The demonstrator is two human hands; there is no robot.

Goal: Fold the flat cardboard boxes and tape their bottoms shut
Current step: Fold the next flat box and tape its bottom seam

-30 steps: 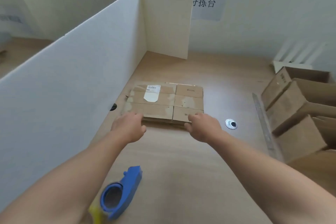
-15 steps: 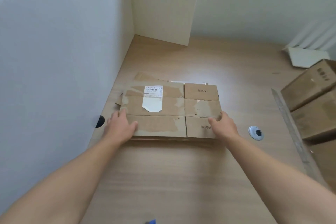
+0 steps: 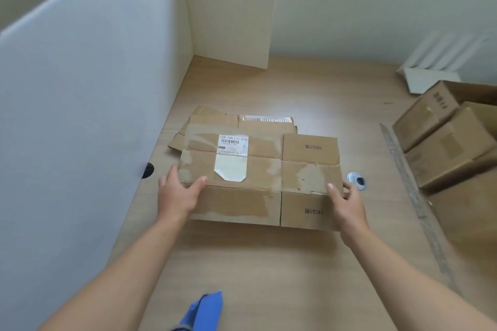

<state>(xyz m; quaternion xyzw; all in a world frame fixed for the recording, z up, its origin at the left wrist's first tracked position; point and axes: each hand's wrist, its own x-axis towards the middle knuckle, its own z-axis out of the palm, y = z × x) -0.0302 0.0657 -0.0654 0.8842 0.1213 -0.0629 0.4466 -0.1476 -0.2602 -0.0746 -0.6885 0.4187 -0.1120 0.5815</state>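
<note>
Left grip: closed on the left edge of the top flat box, thumb laid across the upper face, other fingers at or under the edge and mostly hidden.
Right grip: closed on the right edge of the same box, thumb on top, fingertips curled round the side.
Top flat box: centre of the frame, collapsed flat, with a white label on its left half and printed flaps on its right half. Lying on the stack; cannot tell whether the near edge is already raised.
Stack of flat boxes: directly beneath, corners poking out toward the upper left of the top one, resting on the surface.
Step in hand: judged to be the very start of one box, taking the uppermost blank off the pile; nothing opened, folded or taped on it yet.
Next move calls for: lifting clear of the stack without dragging the sheet below, then pushing opposite creases to square it into a tube, bottom flaps turned inward.
Tape dispenser: blue, bottom centre of the frame, between the forearms, well apart from both grips; likely needed once the flaps are closed.
Assembled boxes: right side of the frame, piled together.
White partition: left side of the frame, just beside the stack.
</note>
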